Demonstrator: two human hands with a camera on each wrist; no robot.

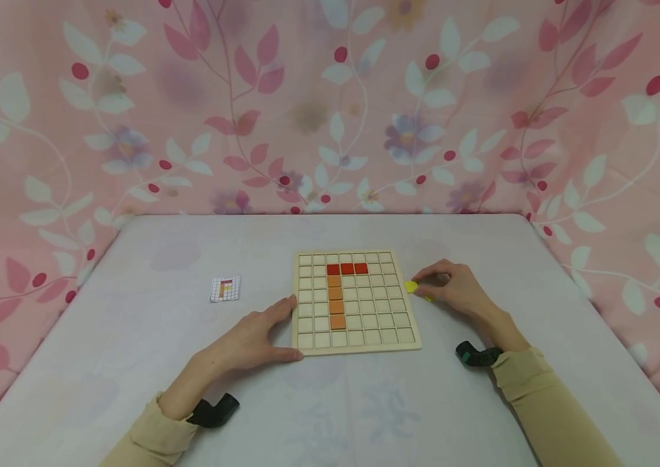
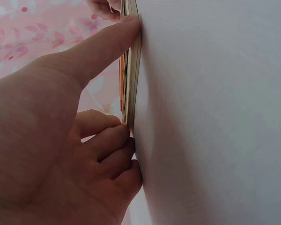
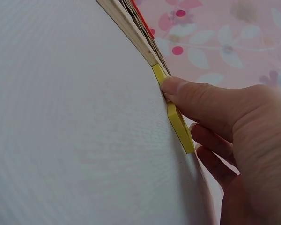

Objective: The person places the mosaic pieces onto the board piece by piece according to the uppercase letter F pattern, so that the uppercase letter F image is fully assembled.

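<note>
A pale wooden grid board (image 1: 370,320) lies on the table. Set in its squares are a row of three red tiles (image 1: 347,268) and a column of several orange tiles (image 1: 336,306) below the leftmost one. My left hand (image 1: 242,340) rests against the board, its thumb at the near left corner and its index finger farther up the left edge. Beside the board's right edge, my right hand (image 1: 461,290) pinches a yellow tile (image 1: 411,286) between thumb and fingers. A second yellow tile (image 3: 180,129) lies close under the thumb in the right wrist view.
To the left of the board lies a small printed card (image 1: 225,288) with a coloured grid pattern. A pale cloth covers the table (image 1: 353,402). Behind it hangs a pink floral curtain (image 1: 306,110). Each wrist wears a black camera mount (image 1: 215,411).
</note>
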